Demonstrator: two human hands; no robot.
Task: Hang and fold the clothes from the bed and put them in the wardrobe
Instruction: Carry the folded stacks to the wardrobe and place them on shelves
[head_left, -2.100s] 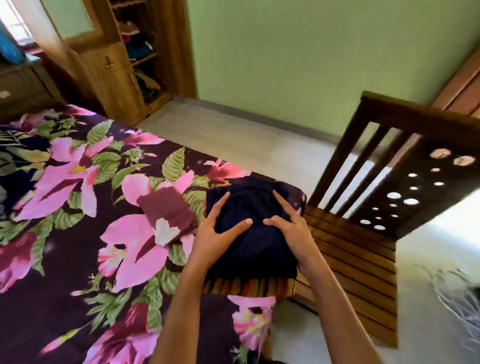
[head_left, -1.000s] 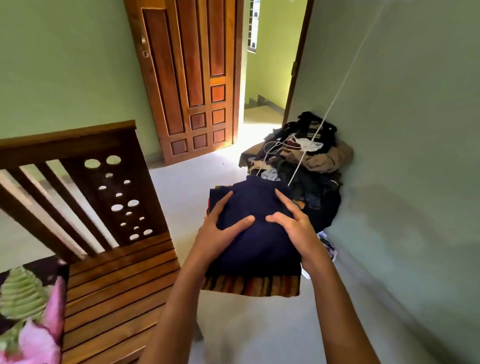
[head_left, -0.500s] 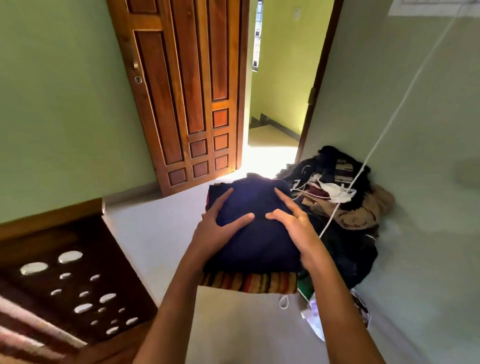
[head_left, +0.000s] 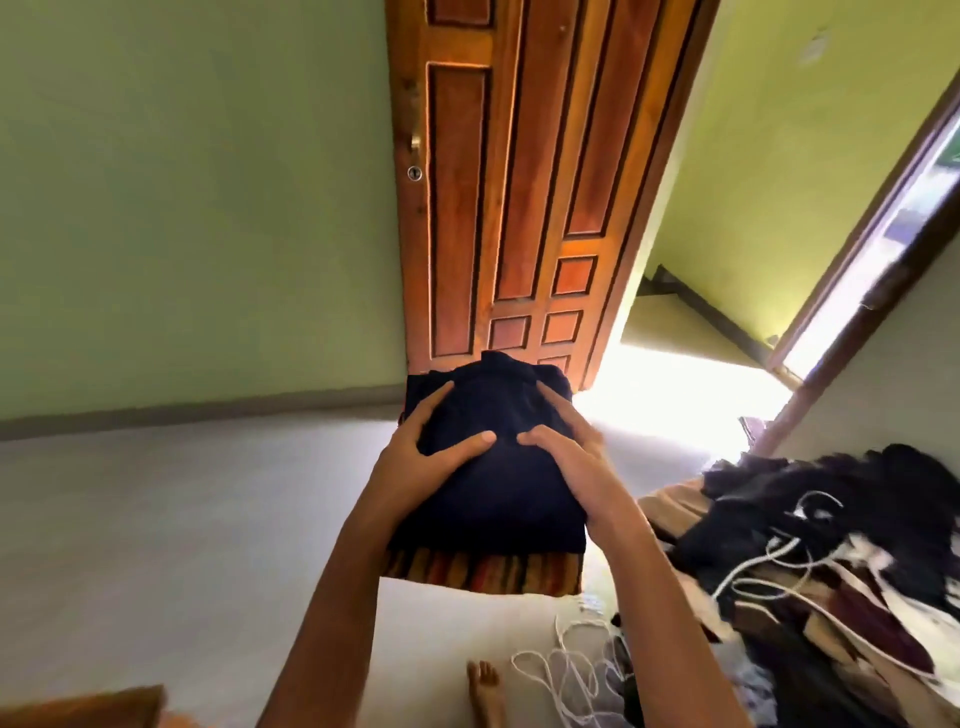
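I carry a stack of folded clothes in the air in front of me. Its top piece is a dark navy garment, with a striped orange and brown garment beneath. My left hand grips the stack's left side, thumb and forefinger spread over the top. My right hand grips the right side the same way. The remaining fingers are hidden under the cloth. Neither the wardrobe nor the bed's mattress is in view.
A wooden door stands open ahead, with a sunlit doorway to its right. A heap of dark clothes and a white cord lie on the floor at right. My bare foot shows below. A wooden bed corner is at bottom left.
I have lifted the stack off the bed and turned right with it. The footboard has slid out of view and the door is now closer. My grip is unchanged.
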